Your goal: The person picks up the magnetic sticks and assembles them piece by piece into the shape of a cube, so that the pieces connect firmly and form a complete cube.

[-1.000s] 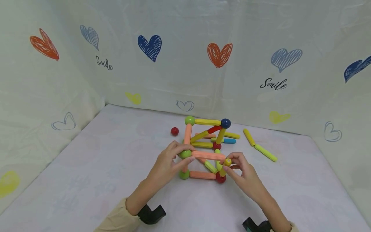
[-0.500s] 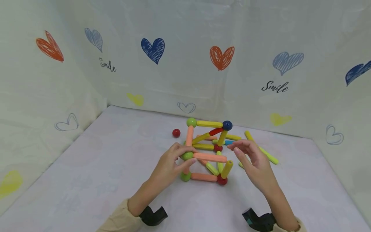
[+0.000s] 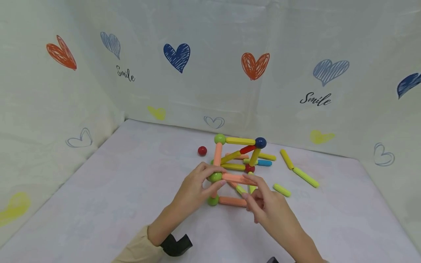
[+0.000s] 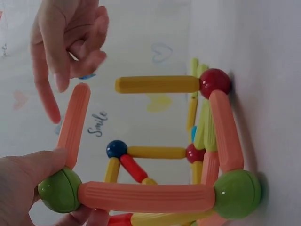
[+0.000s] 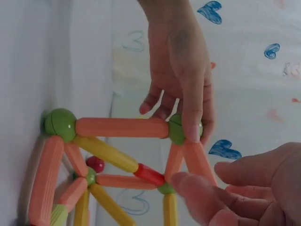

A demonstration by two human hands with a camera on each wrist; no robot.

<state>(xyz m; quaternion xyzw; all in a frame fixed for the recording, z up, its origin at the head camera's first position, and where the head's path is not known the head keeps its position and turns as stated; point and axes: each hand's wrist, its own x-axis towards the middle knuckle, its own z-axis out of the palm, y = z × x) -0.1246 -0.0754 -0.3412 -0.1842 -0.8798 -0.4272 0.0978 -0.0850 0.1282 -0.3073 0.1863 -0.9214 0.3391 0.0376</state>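
A frame of magnetic sticks and balls stands on the table. My left hand (image 3: 197,188) pinches the green ball (image 3: 215,177) at its upper near-left corner. From this ball an orange stick (image 3: 234,178) points right, its far end joined to no ball. My right hand (image 3: 273,208) is at that end, index finger extended over it and the other fingers bent; I cannot tell whether it touches. In the left wrist view, a yellow stick (image 4: 157,84) rises from a red ball (image 4: 215,84) with its top end free. The right hand hides this stick in the head view.
A loose red ball (image 3: 202,151) lies behind the left hand. To the right lie a short yellow-green stick (image 3: 282,190), and a yellow stick (image 3: 287,159) end to end with a longer yellow-green one (image 3: 306,177). A blue piece (image 3: 264,163) lies behind the frame.
My right hand has let go of the upright yellow stick, drawn back to the right, then come in over the orange stick's free end. The left hand keeps its hold on the green ball.
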